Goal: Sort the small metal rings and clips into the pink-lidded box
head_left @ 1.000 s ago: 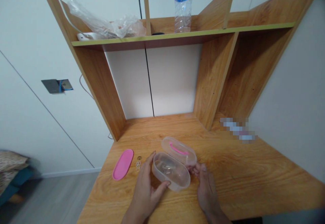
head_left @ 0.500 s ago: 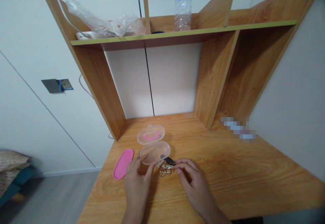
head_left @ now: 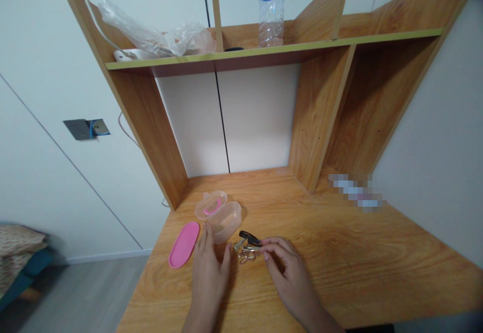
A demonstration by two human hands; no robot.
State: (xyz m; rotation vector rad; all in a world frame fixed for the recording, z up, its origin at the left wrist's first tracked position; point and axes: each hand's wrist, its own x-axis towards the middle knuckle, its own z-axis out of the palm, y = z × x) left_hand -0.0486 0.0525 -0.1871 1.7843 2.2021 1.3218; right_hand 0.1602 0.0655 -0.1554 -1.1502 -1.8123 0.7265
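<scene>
My left hand (head_left: 211, 262) lies at the near side of a clear plastic box (head_left: 228, 222), fingers stretched and thumb apart, its fingertips at the box wall. The box stands open, its hinged clear lid (head_left: 206, 207) with a pink handle lying to the left. My right hand (head_left: 285, 262) has thumb and fingers pinched at the right end of a small pile of hair clips (head_left: 247, 256). A black hair clip (head_left: 249, 238) lies on top, its end at my right fingertips. Gold-coloured metal clips are beneath and beside it.
A pink oval tray (head_left: 184, 245) lies left of my left hand. Behind the desk top (head_left: 358, 262) rises a wooden shelf unit (head_left: 317, 121). On its upper board stand a plastic bottle (head_left: 270, 16) and a crumpled clear bag (head_left: 169, 38). A blurred-out item (head_left: 354, 190) lies at right.
The clear box and lid have turned and shifted left, away from the hair clips. My left hand's fingers have moved from inside the box's rim to its outer side. My right hand has stayed put.
</scene>
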